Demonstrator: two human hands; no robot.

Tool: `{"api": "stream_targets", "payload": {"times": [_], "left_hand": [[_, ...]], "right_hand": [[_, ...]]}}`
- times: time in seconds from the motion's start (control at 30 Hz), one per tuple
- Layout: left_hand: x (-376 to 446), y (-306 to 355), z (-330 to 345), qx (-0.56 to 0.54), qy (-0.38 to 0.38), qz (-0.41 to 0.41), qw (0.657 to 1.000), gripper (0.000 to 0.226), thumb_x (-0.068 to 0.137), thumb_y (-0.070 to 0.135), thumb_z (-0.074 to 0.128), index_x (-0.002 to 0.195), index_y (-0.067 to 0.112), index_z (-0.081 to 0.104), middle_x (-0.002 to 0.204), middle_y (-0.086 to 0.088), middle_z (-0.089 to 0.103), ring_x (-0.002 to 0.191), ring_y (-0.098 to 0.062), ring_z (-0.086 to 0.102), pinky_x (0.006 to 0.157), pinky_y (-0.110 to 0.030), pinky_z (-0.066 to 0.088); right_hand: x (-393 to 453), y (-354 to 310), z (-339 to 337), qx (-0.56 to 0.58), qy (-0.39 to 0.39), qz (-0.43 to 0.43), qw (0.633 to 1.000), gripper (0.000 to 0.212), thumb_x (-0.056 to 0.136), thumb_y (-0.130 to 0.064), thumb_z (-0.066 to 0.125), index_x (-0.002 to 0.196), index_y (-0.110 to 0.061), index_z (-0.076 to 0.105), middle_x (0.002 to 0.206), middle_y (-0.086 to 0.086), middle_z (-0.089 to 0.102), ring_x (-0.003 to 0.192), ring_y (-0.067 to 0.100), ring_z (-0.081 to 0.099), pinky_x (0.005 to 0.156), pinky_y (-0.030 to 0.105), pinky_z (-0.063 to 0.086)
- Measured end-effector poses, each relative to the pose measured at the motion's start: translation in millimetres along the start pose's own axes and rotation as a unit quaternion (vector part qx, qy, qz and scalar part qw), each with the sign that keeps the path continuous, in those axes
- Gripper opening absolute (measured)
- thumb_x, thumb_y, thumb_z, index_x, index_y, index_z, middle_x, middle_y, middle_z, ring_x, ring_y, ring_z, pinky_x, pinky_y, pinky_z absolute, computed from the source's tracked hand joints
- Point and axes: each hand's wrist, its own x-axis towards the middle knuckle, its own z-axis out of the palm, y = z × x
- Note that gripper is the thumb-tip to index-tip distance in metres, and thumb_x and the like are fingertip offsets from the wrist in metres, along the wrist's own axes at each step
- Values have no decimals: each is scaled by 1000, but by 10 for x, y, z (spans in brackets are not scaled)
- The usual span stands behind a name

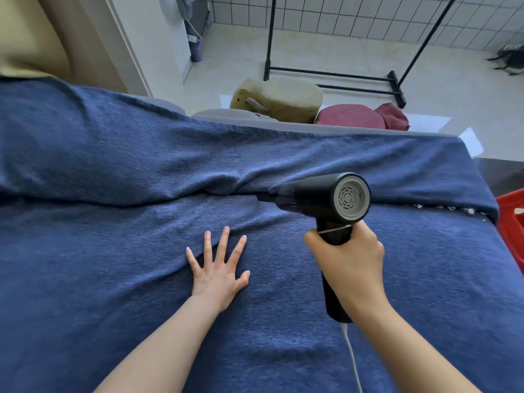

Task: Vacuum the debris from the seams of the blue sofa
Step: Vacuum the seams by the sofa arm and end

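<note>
The blue sofa point(113, 279) fills most of the view, covered in dark blue textured cloth. Its seam point(158, 201) runs left to right between seat and backrest. My right hand point(348, 262) grips the handle of a black handheld vacuum point(320, 198), whose nozzle points left into the seam near the middle. A white cord point(353, 361) hangs from the handle's base. White debris point(442, 208) lies along the seam at the far right. My left hand point(218, 270) presses flat on the seat cushion with fingers spread, just in front of the seam.
Behind the sofa are a tan cushion point(280, 99) and a maroon cushion point(351, 116) on a pale tiled floor. A black clothes rack frame point(334, 72) stands farther back. A red plastic basket point(513, 219) sits at the sofa's right end.
</note>
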Motion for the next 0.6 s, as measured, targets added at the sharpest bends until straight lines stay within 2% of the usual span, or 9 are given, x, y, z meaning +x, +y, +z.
{"api": "stream_targets", "payload": {"times": [0.13, 0.23, 0.37, 0.6], "left_hand": [[100, 268, -67, -13, -52, -27, 998, 76, 92, 68, 21, 139, 46, -34, 145, 0, -50, 135, -40, -40, 101, -75, -12], [136, 363, -78, -21, -66, -40, 997, 77, 92, 69, 23, 140, 46, -33, 145, 0, -49, 134, -42, -40, 101, -77, -11], [135, 381, -77, -24, -75, -49, 996, 76, 92, 69, 23, 139, 46, -33, 146, 1, -48, 134, -40, -41, 100, -77, -12], [140, 408, -91, -16, -97, -63, 993, 78, 92, 69, 23, 138, 46, -35, 146, 1, -48, 134, -41, -41, 100, -77, -12]], "right_hand": [[98, 175, -205, -9, 12, 7, 1000, 20, 72, -29, 73, 76, -16, 58, 61, -1, 63, 69, 22, 61, 61, 35, 45], [184, 283, -240, -11, 12, 17, 1000, 20, 72, -30, 73, 76, -17, 58, 62, 0, 64, 70, 25, 63, 65, 36, 49], [271, 322, -275, -2, 7, 11, 1000, 19, 72, -28, 73, 76, -16, 58, 61, 1, 65, 70, 24, 63, 61, 35, 46], [422, 307, -325, -5, 6, 1, 1000, 21, 72, -31, 72, 78, -16, 58, 64, 2, 66, 74, 27, 63, 64, 35, 45]]}}
